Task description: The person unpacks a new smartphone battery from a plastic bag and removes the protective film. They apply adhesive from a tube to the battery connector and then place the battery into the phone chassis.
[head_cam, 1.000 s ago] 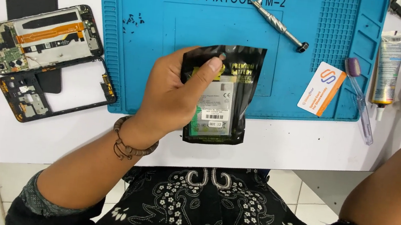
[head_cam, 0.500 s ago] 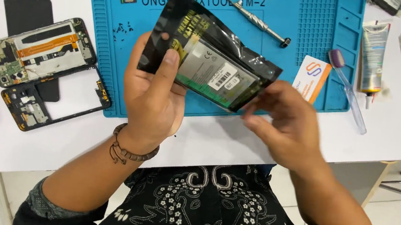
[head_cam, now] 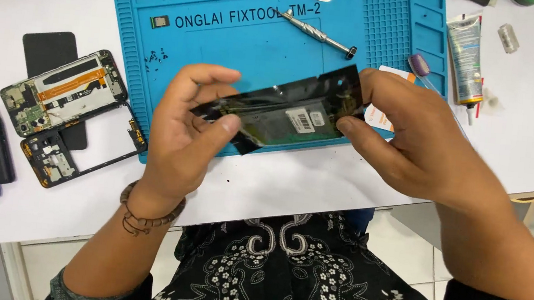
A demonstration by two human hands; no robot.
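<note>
You are holding one glossy black foil pouch (head_cam: 284, 109) in the middle of the frame, above the near edge of the mat; it is flat, crinkled and reflective, with a pale label showing through its lower face. Your left hand (head_cam: 183, 128) is pinching the pouch's left end, thumb underneath and fingers curled over the top; your right hand (head_cam: 413, 139) is gripping the right end the same way, fingers closed around the corner; both hands are clamped on it, neither open.

Below the pouch one blue silicone mat (head_cam: 252, 42) is lying, rubbery, with raised ridges and a dotted grid at upper right; one slim metal screwdriver (head_cam: 315, 33) is resting on it. At the left of the frame one opened phone body (head_cam: 65, 92) is showing its circuit board and orange flex strip, with one black frame piece (head_cam: 74, 156) just below it. At upper right one soft glue tube (head_cam: 465, 58) is lying on the white table (head_cam: 533, 132).
</note>
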